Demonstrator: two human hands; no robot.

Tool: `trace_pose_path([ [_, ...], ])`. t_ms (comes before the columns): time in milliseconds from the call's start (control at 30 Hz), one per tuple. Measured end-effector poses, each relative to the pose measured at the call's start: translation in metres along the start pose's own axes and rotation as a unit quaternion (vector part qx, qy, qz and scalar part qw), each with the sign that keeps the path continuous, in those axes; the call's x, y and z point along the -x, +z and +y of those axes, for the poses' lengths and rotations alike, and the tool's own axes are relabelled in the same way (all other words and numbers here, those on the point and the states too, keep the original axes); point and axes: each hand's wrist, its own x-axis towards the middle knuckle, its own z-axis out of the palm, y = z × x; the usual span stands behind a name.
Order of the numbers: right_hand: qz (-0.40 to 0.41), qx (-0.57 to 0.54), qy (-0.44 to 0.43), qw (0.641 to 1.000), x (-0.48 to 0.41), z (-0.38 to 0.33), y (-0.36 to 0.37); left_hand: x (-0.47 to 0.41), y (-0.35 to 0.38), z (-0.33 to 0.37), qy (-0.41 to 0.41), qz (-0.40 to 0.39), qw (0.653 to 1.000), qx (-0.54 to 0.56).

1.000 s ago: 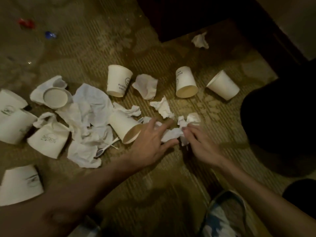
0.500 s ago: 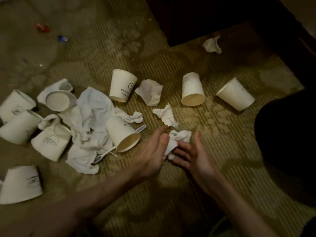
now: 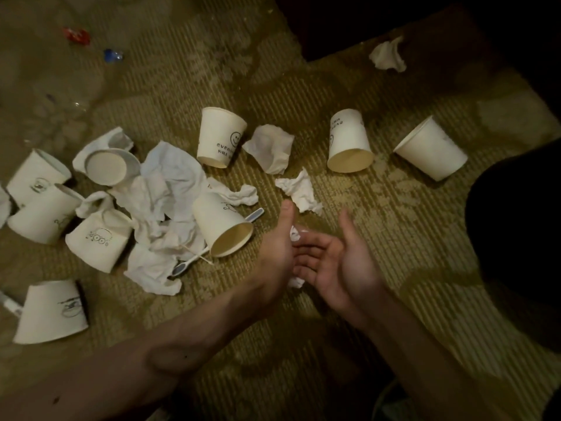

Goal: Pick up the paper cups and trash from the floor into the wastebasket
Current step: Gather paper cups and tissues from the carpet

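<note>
While right hand [image 3: 337, 265] lies palm up with fingers straight and loose, touching a tissue wad [image 3: 295, 235], left hand [image 3: 277, 247] stands edge-on against the wad, thumb up. Its fingers are hidden, so grip can't be told. Wad sits between both hands. Cup [image 3: 223, 227] lies on its side just left of left hand. Other cups [image 3: 349, 141] and tissues [image 3: 170, 189] lie scattered on carpet [image 3: 394, 238].

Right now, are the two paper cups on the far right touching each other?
Apart. The head view shows a strip of bare carpet between the open-mouthed cup and the plain cup right of it.
</note>
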Motion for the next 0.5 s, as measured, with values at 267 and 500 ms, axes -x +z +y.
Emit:
trace_pose_path([
  [267, 0.093, 0.259, -0.085, 0.958, -0.029, -0.027, -0.004, 0.001, -0.027, 0.018, 0.185, 0.086, 0.954, -0.221],
  [500, 0.113, 0.687, -0.220, 0.684, -0.077, -0.044, -0.012, -0.012, -0.039, 0.020, 0.230, 0.112, 0.908, -0.333],
])
